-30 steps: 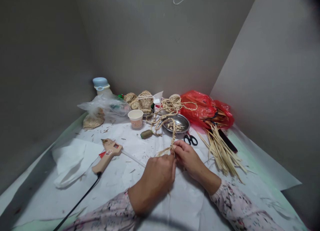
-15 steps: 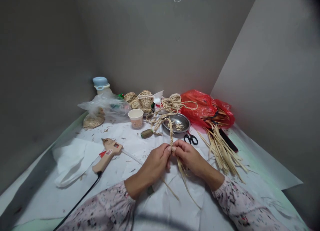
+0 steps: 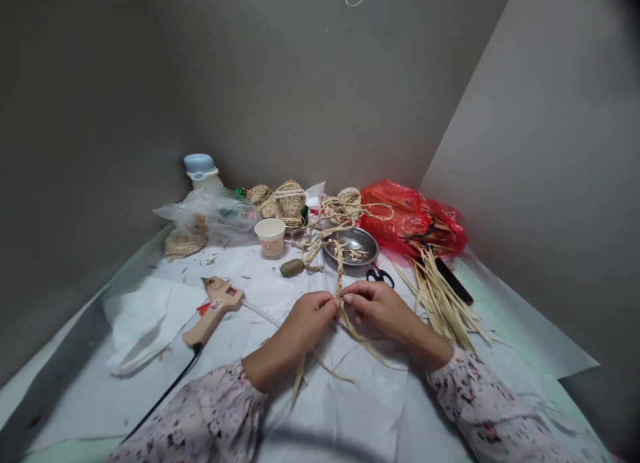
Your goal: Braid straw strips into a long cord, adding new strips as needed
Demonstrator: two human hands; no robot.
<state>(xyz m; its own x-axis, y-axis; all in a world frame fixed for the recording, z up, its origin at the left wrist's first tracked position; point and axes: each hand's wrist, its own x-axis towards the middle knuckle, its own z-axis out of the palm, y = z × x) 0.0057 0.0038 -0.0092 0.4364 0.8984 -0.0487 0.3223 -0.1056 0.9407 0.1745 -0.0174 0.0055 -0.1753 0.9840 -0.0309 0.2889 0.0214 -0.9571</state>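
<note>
A braided straw cord runs from the metal bowl's edge down to my fingers. My left hand pinches its lower end from the left, fingers closed. From the right, my right hand is closed on the same end, thumb and forefinger together. Loose straw strands trail below my fingers, some to the right and others beneath my left hand. The exact grip on each strand is partly hidden by the fingers. Beyond my right hand lie black-handled scissors.
Left lies a glue gun with its cord. Behind stand a paper cup, a metal bowl with straw scraps, and coiled straw pieces. A straw bundle and red plastic bag are on the right. A thread spool lies mid-table.
My hands have drawn slightly apart at the fingertips. The loose strands have shifted, with some now hanging under my left hand and others swung rightward.
</note>
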